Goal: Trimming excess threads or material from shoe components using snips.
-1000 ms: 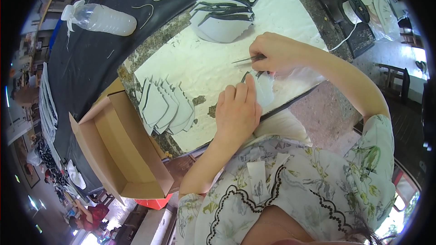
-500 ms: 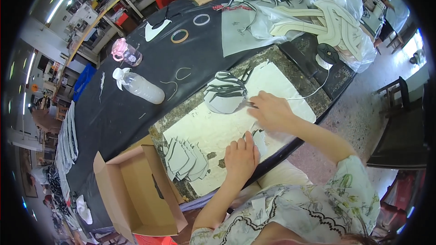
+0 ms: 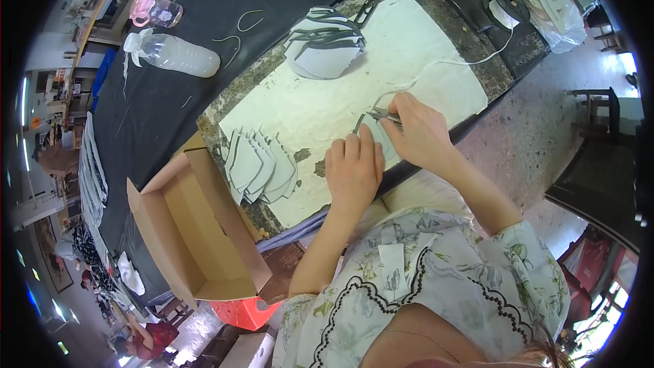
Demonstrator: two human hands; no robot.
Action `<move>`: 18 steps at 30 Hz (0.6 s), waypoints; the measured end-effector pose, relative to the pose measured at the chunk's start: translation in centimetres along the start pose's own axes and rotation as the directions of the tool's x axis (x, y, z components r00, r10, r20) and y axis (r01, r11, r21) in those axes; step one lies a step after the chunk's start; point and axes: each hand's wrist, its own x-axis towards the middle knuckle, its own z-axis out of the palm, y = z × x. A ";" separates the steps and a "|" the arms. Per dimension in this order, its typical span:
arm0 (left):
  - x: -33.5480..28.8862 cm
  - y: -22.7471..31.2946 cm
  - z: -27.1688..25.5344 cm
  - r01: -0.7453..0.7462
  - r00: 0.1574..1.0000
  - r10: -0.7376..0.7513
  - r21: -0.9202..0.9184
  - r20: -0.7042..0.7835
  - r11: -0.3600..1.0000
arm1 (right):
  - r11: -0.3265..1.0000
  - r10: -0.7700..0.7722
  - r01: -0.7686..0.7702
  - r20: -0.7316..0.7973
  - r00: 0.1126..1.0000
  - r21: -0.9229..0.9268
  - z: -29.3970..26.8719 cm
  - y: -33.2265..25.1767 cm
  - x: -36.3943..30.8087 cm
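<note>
My right hand [image 3: 424, 131] grips a small metal tool [image 3: 387, 116] with pointed tips, which looks like snips. Its tips are over a pale cut piece [image 3: 379, 133] with a dark edge strip. The fingers of my left hand [image 3: 354, 167] press that piece down near the board's front edge. A narrow white tape [image 3: 449, 63] runs from a spool [image 3: 509, 8] toward the piece; its end by my fingers is hard to make out. Fanned pale pieces [image 3: 262, 167] lie to the left. Farther back sits a pile of pieces with black strips [image 3: 325, 44].
White paper [image 3: 320, 112] covers most of the speckled board. An open cardboard box [image 3: 163, 249] stands left of me. Beyond it on the black cloth are a clear bottle [image 3: 180, 56] and a pink-lidded cup [image 3: 155, 10]. A dark chair [image 3: 599, 177] stands at right.
The view has tilted down toward me. My right hand has come back from beside the far pile, with the tool, to the piece under my left hand.
</note>
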 end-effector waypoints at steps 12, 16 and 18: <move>0.0 0.8 -1.4 -0.020 0.998 0.027 -0.099 0.065 0.995 | 0.975 0.221 -0.222 0.045 0.974 0.008 1.2 0.9 0.1; -1.0 0.2 -2.3 -0.031 0.997 0.037 -0.091 0.069 0.995 | 0.994 0.106 -0.108 0.112 0.988 0.014 0.3 -0.7 0.0; -0.5 0.5 -2.3 -0.025 0.995 0.034 -0.094 0.093 0.995 | 0.996 0.070 -0.074 0.061 0.996 0.059 0.2 -0.2 -0.3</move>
